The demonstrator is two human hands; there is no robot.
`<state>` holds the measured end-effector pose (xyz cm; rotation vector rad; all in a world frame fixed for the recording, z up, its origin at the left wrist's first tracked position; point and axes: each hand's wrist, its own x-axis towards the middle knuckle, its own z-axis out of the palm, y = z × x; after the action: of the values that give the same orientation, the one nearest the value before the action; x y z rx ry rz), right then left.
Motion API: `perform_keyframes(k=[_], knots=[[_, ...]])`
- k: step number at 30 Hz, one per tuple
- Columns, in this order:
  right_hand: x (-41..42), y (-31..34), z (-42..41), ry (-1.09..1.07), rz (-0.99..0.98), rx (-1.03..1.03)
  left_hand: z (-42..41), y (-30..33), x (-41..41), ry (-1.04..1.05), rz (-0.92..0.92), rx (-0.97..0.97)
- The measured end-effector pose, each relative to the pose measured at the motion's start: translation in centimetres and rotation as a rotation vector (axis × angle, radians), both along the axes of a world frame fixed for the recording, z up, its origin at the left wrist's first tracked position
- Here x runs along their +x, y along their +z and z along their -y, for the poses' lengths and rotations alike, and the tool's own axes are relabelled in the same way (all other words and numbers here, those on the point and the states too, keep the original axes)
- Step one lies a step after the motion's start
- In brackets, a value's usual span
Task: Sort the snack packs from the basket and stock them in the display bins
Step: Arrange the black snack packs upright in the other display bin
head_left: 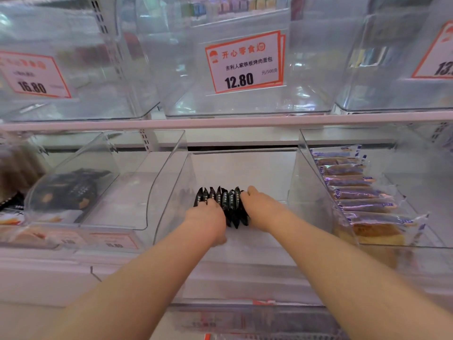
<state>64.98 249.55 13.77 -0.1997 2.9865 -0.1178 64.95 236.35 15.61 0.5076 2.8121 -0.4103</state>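
She is at the stocking step, by my reading: the two-tier shelf (220, 122) carries clear display bins, and both arms reach into the middle bin (171, 182) of the lower row, whose floor is otherwise bare. The bin to the left (103, 153) holds a few dark packs lying flat, and the right-hand bin (318, 173) has a neat row of purple-and-white wrapped cake slices (355, 192) (already stocked, it looks like). Above, the upper bins look unfilled, the central one wearing a price card (245, 62) marked 12.80.

The task's thing is a row of black snack packs (229, 204), standing on edge near the middle of the bin floor, fanned like cards. The left hand (206, 222) grips the row from the left with fingers curled over the near packs; the right hand (259, 204) presses against the right end, thumb up top, its other fingers hidden behind the packs, so how tightly they close I cannot tell. The row sits squeezed between the two hands.

Next, I would guess, comes squaring the row upright and letting go gently, since packs standing on edge will likely topple once unsupported.
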Motion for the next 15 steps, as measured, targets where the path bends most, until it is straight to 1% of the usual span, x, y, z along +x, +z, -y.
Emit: perform_keyframes(k=[5, 7, 9, 12, 15], knots=[[1.3, 1.7, 0.0, 0.002, 0.04, 0.026, 0.2, 0.7, 0.3, -0.012, 0.032, 0.012], [2.5, 3.0, 0.3, 0.025, 0.028, 0.038, 0.4, 1.6, 0.8, -0.078, 0.003, -0.003], [4.3, 4.7, 0.4, 0.06, 0.022, 0.013, 0.8, 3.0, 1.9, -0.165, -0.05, 0.022], [8.1, 7.1, -0.1, 0.093, -0.009, -0.085, 1.3, 5.6, 4.6, -0.281, -0.142, 0.093], [13.5, 8.8, -1.9, 0.091, -0.094, -0.302, 1.6, 7.5, 8.7, -0.477, -0.258, 0.187]])
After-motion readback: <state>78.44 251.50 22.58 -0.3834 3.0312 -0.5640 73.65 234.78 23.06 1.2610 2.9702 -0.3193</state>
